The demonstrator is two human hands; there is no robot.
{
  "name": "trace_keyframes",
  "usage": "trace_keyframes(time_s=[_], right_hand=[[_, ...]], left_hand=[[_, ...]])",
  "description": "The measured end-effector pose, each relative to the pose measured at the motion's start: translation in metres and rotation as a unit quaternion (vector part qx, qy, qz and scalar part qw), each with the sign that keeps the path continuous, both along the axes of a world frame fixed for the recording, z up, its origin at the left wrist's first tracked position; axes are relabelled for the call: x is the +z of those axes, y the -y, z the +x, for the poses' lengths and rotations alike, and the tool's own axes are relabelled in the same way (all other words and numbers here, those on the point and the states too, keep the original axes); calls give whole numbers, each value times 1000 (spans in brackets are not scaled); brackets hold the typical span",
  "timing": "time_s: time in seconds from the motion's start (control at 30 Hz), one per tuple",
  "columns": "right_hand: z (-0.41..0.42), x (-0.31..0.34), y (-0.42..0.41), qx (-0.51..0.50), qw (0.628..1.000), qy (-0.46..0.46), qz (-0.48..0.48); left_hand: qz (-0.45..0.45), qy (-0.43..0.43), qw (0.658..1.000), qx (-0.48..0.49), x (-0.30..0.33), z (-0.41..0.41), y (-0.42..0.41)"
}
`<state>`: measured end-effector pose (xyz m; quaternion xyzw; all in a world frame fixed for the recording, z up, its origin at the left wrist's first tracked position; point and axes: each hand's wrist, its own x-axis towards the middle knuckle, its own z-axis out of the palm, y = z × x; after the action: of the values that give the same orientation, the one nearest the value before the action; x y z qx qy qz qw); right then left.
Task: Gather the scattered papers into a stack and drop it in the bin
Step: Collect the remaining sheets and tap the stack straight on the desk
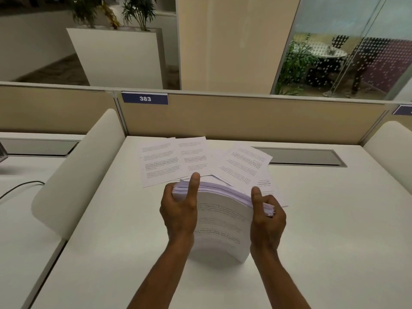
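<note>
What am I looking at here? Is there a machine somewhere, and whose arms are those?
No machine here: a person wears a camera on the head, so this single picture looks forward and down along their own two bare arms. The left hand and the right hand grip the two sides of a thick stack of printed paper, standing it on edge on the white desk, thumbs up against its near face. Beyond the stack, several loose printed sheets lie overlapping on the desk, not yet gathered. Behind them runs a beige partition with a blue tag reading 383. No bin shows in this picture.
</note>
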<state>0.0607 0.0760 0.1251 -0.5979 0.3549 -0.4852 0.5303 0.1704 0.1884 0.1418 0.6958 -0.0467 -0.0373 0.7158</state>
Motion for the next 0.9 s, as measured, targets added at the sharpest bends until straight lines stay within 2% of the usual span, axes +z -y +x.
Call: trace_keyframes(time_s=[0.13,0.27,0.43,0.53,0.63,0.73,0.9], right_hand=[[-2,2,0,-20,1000,-21,-9],[-5,4,7,8,1000,-12,-10],[-17,-16,0,107,993,17,-50],[-20,-35,-3,141,990,4,-20],[-19,-53,-6,125,992,-32,9],[-14,-61,-6,102,993,-35,39],[-14,-67,0,147,987,-59,32]], left_hand=[[38,14,999,31,-4,2,4],[23,60,998,23,-6,5,-1],[-18,67,992,-108,-24,16,-11],[-11,34,989,-144,-53,16,-19],[13,25,990,-136,-78,8,-23],[-8,25,993,-113,-88,3,-23],[10,39,994,-98,-100,7,-34]])
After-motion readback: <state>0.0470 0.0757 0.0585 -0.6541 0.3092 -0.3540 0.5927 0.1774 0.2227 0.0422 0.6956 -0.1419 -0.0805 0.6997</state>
